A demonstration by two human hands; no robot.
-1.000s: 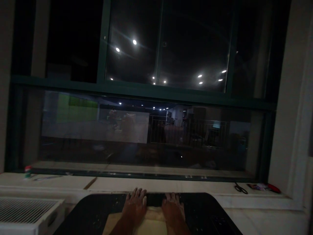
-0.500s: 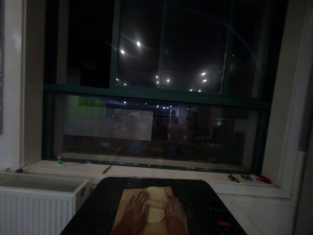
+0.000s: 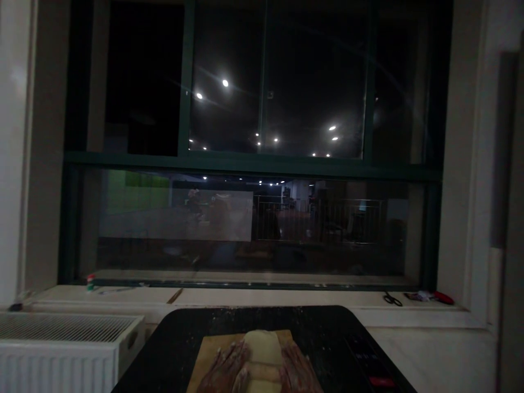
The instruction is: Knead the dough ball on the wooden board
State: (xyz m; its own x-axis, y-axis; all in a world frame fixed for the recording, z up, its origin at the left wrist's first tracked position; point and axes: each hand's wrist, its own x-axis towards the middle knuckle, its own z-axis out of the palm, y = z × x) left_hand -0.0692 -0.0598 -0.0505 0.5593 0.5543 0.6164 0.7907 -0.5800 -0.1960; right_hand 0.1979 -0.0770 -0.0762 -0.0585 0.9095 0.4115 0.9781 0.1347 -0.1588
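Two floured hands bear on a wooden rolling pin [image 3: 262, 373] lying crosswise over a pale sheet of dough [image 3: 262, 348], which rests on a wooden board [image 3: 213, 352] at the near edge of a black, flour-dusted tabletop [image 3: 180, 349]. Left hand [image 3: 226, 368] and right hand [image 3: 295, 368] lie flat, palms down, fingers extended and held close together, one at each end of the pin; neither grips it. Rolling of this kind goes best, by judgement, with equal pressure from both palms and the pin kept square to the sheet, so the dough thins evenly and stays on the board. Beyond the table runs a pale windowsill [image 3: 254, 297] carrying scissors [image 3: 392, 298] at the right and a small red-capped container [image 3: 90, 282] at the left. A white radiator [image 3: 61, 344] stands to the left. The dark window [image 3: 262, 164] above reflects ceiling lights.
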